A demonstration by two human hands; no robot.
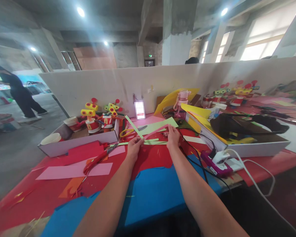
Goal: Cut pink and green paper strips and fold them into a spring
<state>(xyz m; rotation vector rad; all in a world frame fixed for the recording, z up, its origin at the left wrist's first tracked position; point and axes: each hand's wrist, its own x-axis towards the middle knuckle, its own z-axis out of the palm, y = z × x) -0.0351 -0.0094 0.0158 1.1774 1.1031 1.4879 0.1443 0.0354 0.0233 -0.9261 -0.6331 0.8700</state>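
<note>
My left hand [134, 146] is closed in a pinch where a light green paper strip [134, 126] and a pink paper strip [156, 132] meet at an angle. The green strip points up and away to the left. The pink strip runs across to my right hand [173, 136], whose fingers are closed on its far end. Whether the two strips are joined or only held together is hidden by my left fingers. Behind them lie a light green sheet [160, 125] and yellow-handled scissors [126, 132]. More green strips [151, 143] lie flat beneath my hands.
Red-handled scissors [96, 163] rest on pink paper [74, 169] at left. A box [81, 144] there bears paper-cup figures [91, 121]. At right stand a purple power strip [215, 166] with cables and a white box [258, 149]. Blue paper [155, 187] covers the front edge.
</note>
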